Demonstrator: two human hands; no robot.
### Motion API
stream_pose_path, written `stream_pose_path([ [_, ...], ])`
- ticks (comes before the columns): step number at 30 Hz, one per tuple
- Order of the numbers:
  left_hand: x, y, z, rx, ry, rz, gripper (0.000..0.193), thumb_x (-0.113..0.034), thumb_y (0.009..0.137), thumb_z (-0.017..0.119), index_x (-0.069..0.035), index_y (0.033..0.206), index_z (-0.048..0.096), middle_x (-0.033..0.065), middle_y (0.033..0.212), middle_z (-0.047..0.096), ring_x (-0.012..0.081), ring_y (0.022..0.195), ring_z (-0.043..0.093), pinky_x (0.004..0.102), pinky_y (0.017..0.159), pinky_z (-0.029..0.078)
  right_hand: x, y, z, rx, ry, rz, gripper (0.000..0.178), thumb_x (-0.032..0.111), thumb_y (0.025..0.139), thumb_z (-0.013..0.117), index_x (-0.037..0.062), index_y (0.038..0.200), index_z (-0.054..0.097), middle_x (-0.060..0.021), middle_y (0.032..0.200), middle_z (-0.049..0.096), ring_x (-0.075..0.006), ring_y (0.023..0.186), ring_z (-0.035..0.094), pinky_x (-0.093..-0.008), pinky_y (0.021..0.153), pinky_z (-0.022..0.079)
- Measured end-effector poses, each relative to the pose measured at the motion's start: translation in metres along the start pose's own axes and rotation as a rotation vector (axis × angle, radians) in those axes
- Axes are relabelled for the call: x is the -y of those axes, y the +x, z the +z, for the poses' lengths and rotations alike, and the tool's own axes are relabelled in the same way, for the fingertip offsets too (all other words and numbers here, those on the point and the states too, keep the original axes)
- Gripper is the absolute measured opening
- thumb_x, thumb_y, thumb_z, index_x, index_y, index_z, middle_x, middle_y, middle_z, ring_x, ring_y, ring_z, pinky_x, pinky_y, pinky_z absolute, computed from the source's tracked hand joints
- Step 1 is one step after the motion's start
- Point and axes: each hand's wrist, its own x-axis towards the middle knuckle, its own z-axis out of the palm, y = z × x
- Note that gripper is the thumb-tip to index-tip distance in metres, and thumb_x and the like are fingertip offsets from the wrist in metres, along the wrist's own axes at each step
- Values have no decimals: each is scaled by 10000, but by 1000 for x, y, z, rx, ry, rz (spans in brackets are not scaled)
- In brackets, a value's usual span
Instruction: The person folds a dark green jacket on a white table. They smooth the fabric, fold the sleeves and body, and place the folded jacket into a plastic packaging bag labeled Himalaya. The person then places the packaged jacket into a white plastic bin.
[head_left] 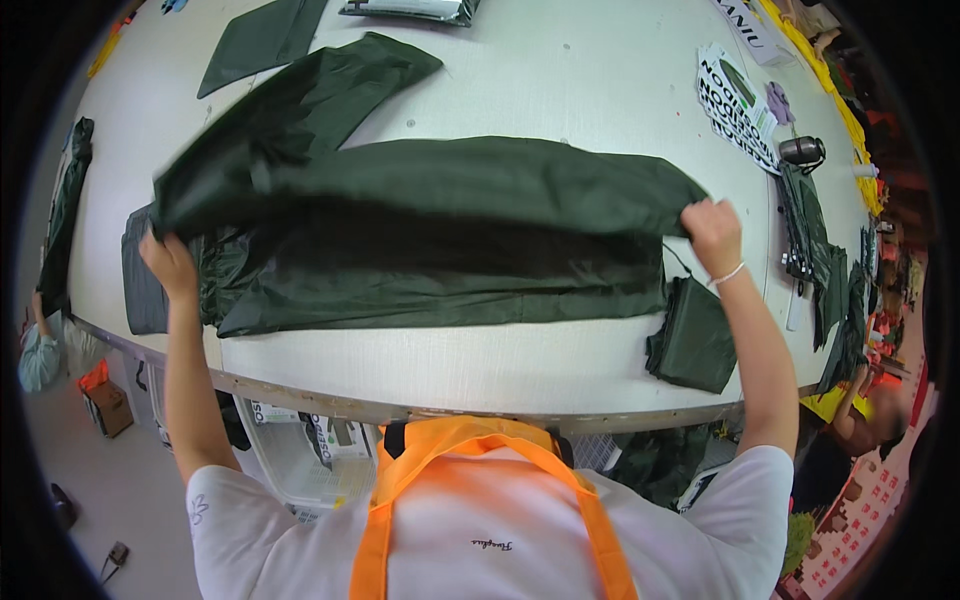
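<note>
A dark green garment [440, 300] of thin, smooth fabric stretches across the table in front of me. Its far edge is raised between my hands, and the lifted layer is blurred by motion. At the left end, my left hand [170, 264] is closed on the fabric near a gathered section. My right hand [712, 236], with a white band at the wrist, grips the right end of the same layer. Another part of the garment reaches away from me at upper left. Below my right hand lies a folded dark green bundle [695, 338].
A grey-green folded piece [143, 285] lies beside my left hand. Farther off are a flat dark green piece [262, 45], a packaged item [415, 8], printed cards [733, 98] and a dark flask [801, 150]. A white bin [285, 455] stands below the table edge. Other people work at both sides.
</note>
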Motion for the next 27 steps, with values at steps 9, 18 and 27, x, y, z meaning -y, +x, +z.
stream_pose_path([
  [9,23,-182,11,554,137,-62,534,-263,768,699,-21,1196,490,153,1099,565,332,1078,509,415,922,378,102,-83,36,523,167,138,210,25,683,561,84,878,512,-81,869,495,-242,825,499,-314,714,393],
  [18,-24,-145,-13,715,-48,-87,732,-252,608,827,2,1207,492,182,1197,520,365,1128,481,394,956,401,117,-106,36,453,257,312,406,40,728,602,20,1129,544,-132,1156,544,-284,946,538,-347,830,462],
  [27,-10,-172,-18,744,51,-46,432,-155,610,783,36,950,597,131,1001,532,341,972,486,400,844,426,136,-114,25,603,171,408,160,50,739,602,69,877,523,-87,865,537,-261,840,562,-370,696,500],
])
